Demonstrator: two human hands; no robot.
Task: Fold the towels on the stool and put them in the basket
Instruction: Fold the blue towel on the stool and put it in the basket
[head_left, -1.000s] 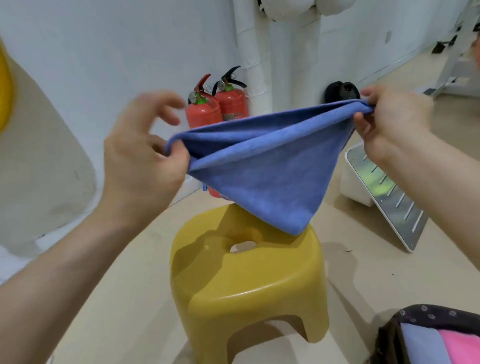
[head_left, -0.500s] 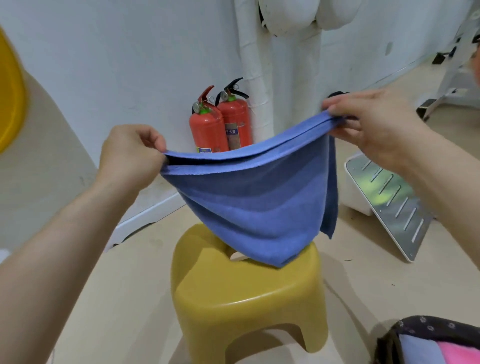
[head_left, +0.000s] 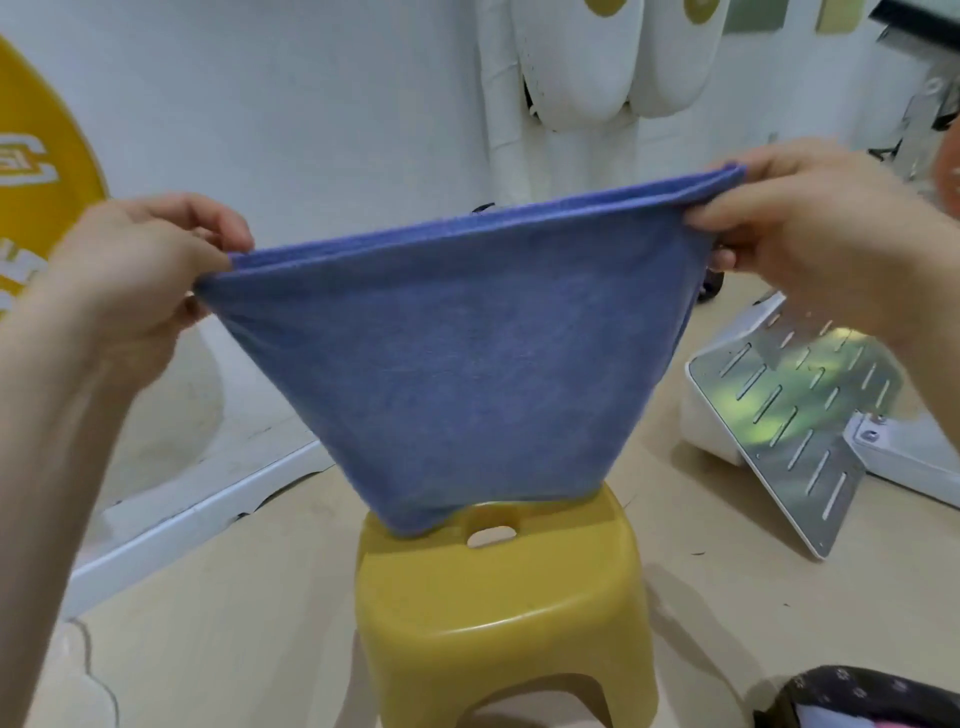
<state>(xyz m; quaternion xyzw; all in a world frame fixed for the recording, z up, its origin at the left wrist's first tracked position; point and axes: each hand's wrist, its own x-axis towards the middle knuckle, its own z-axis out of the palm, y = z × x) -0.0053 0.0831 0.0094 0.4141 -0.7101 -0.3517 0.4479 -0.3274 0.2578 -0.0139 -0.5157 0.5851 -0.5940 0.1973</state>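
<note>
The blue towel (head_left: 467, 364) hangs stretched in the air between the two hands, doubled over so that two layers show along its top edge. The left hand (head_left: 140, 280) pinches the towel's left upper corner between thumb and curled fingers; the right hand (head_left: 810, 244) pinches the right upper corner the same way, a little higher than the left. From that taut edge the cloth narrows downward to a rounded lower fold.

Below the hands, midway between them, stands the yellow stool (head_left: 498, 613). The towel's lower fold overlaps the far edge of its seat, just beside the slot in the top; whether it touches the seat I cannot tell.

Below the right hand, at the frame's corner, the dark patterned rim of the basket (head_left: 852, 696) shows, with a bit of pale and pink cloth inside. Under the right wrist, a slotted metal plate (head_left: 800, 431) leans tilted on the floor (head_left: 208, 613). Beyond the left hand, a yellow round sign (head_left: 36, 171) stands against the white wall (head_left: 311, 104).
</note>
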